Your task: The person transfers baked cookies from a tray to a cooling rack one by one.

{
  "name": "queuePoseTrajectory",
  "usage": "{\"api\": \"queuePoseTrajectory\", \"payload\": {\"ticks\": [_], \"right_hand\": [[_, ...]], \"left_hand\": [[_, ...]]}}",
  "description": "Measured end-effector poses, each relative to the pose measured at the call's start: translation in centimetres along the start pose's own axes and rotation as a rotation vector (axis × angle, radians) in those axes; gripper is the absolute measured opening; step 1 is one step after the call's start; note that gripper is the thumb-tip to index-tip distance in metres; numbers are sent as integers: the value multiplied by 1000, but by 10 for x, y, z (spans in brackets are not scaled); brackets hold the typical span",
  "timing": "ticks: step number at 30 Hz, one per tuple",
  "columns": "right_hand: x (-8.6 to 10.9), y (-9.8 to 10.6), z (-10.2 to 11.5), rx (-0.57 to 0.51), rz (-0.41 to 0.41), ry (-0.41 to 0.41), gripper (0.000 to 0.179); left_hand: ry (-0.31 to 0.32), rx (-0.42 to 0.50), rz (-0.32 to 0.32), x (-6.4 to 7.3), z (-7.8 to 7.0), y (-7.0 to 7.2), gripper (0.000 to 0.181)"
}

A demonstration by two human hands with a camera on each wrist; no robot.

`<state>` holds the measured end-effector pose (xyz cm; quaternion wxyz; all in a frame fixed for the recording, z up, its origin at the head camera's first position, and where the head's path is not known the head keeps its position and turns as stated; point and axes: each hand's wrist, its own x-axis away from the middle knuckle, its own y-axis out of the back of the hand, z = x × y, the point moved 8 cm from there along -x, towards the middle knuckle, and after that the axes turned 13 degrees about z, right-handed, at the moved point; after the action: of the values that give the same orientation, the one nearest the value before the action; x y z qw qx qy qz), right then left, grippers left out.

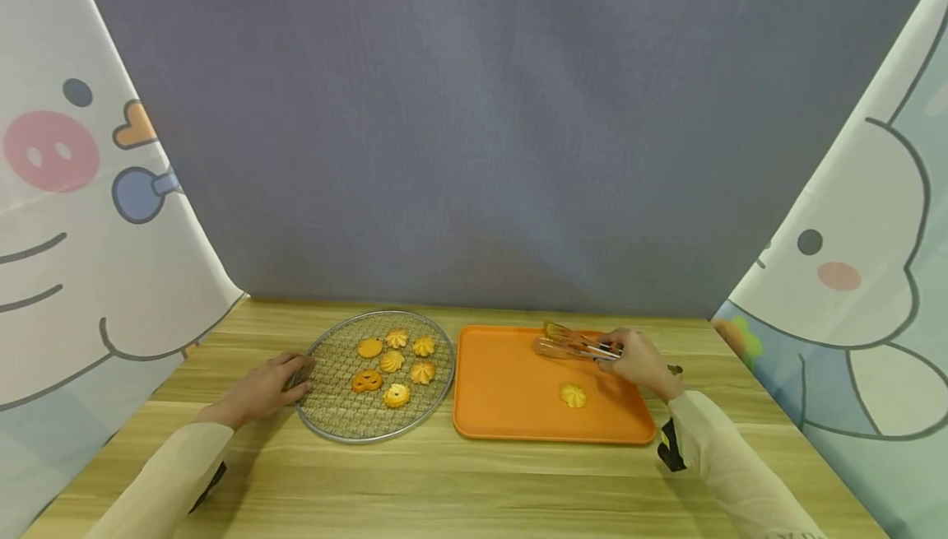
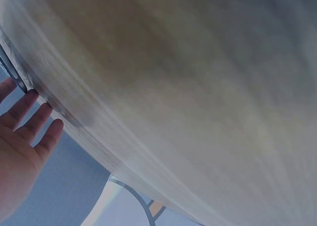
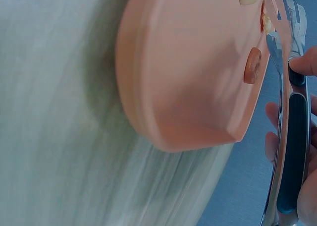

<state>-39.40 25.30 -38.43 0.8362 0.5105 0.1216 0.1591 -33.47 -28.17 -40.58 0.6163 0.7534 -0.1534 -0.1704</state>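
Observation:
My right hand (image 1: 633, 362) grips metal serving tongs (image 3: 292, 87) with black handle grips. Their tips reach over the far part of the orange tray (image 1: 511, 424). A cookie with a red edge (image 3: 266, 20) shows right at the tong tips in the right wrist view; I cannot tell if they pinch it. Nearby on the tray lies a round brown cookie (image 3: 252, 66), and a pale flower-shaped cookie (image 1: 573, 395) sits nearer the front. My left hand (image 1: 267, 387) rests at the left rim of a round wire rack (image 1: 333, 415), fingers loosely extended in the left wrist view (image 2: 25, 137).
Several cookies lie on the rack, among them a pretzel-shaped one (image 1: 367, 381) and a ring-shaped one (image 1: 396, 395). Rack and tray stand side by side on a wood-grain table (image 1: 385, 490). A grey curtain (image 1: 474, 152) rises behind, with cartoon-printed cloths at both sides.

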Motion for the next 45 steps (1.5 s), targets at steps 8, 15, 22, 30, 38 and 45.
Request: {"api": "queuePoseTrajectory", "payload": {"ticks": [8,15,22,30,38,45], "right_hand": [[0,0,-1,19,-15,4,33],[-2,-1,0,32,-15,15,33],[-1,-1,2,28,-12,29,32],[-1,0,2,65,-10,36,32],[-1,-1,6,89,-31,55,32],[1,-1,6,90,-21,46,32]], "left_hand": [[-4,9,2,0,-1,0,41],[-5,7,0,0,-1,0,42],[-8,5,6,0,-2,0,42],[-2,15,13,0,-1,0,42],[-2,4,8,0,0,0,41],[-8,-2,4,1,-1,0,42]]}}
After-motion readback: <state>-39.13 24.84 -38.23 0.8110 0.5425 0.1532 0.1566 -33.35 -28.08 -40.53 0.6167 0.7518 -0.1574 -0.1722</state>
